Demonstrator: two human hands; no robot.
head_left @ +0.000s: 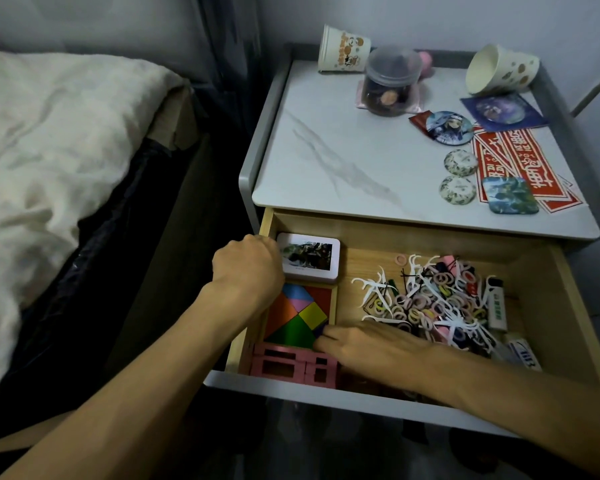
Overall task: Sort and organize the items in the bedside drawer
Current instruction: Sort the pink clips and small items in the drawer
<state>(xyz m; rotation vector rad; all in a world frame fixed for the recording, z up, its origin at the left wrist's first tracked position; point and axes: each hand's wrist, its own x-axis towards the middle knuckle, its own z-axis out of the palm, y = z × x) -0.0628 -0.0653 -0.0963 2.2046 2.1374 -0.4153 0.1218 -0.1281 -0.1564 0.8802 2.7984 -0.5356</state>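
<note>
Both hands are working inside the open drawer (568,306). Left hand (248,268) is gripping the white tin (314,259), just behind the tangram tray (302,313). Right hand (368,344) is lying flat, fingers straight, touching the tangram tray's near-right corner. Floss-and-hair-tie pile (430,299) is sitting right of it.

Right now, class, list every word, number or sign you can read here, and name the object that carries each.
Red paper strips: large white Chinese characters, turned away; not surely readable.
White lighter with green label: print blurred.
White lighter with blue marks: blurred.
White paper cup with orange cartoons: lettering too small.
White tin with picture lid: caption too small.
Nothing reads clearly.
</note>
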